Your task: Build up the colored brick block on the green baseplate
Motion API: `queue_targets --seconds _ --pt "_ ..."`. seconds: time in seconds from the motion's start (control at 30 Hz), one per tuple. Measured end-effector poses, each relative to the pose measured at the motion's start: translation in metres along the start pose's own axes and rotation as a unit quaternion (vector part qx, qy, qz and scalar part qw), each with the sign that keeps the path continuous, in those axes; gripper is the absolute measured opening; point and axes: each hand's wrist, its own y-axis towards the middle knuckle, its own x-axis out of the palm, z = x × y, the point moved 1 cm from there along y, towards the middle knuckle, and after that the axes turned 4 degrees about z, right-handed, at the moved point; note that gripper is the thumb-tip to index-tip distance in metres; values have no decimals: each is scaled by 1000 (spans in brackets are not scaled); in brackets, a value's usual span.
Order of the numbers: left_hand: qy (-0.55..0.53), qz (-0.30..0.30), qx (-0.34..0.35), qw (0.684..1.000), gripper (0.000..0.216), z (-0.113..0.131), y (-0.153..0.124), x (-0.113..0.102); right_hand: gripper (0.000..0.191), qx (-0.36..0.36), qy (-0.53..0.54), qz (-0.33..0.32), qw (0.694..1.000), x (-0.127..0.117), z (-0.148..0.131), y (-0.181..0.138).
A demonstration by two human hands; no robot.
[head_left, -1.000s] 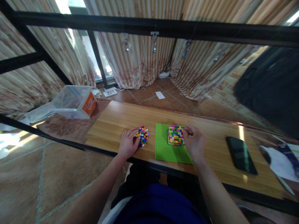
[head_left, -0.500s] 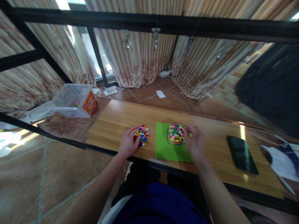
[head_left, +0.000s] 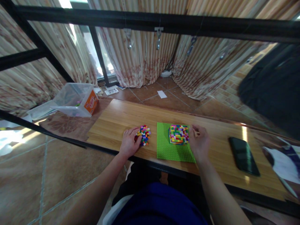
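Note:
My left hand (head_left: pixel 130 142) rests on the wooden table beside a heap of small loose toy bricks (head_left: pixel 145 136) in many colours. Its thumb and fingers are apart at the heap's left edge. To the right, a low block built of multicoloured toy bricks (head_left: pixel 178 134) stands on a green studded baseplate (head_left: pixel 168 152). My right hand (head_left: pixel 199 140) is at the right side of that block, fingers curled together. Whatever those fingers hold, if anything, is hidden from the camera.
A black phone (head_left: pixel 243 155) lies on the table (head_left: pixel 124 112) at the right. Beyond its left end sits a clear plastic box (head_left: pixel 70 98) with an orange label. A black metal bar (head_left: pixel 145 19) crosses the top of the view, before striped curtains (head_left: pixel 150 59).
My right hand has drawn slightly to the right, uncovering the right edge of the brick block. The left hand stays by the heap of loose bricks.

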Motion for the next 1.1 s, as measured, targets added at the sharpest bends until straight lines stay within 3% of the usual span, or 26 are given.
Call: queue_targets --seconds 0.23,0.43,0.9,1.1 --pt "2 -3 1 1000 30 0 0 0 46 65 42 -65 995 20 17 2" --pt "5 2 2 1000 30 1 -1 -1 45 110 98 -110 983 21 17 2" --pt "3 9 9 1000 31 -1 -1 1 43 7 5 -118 993 14 -1 4" --pt "1 7 12 1000 31 0 -1 0 43 4 8 -128 992 17 0 4"
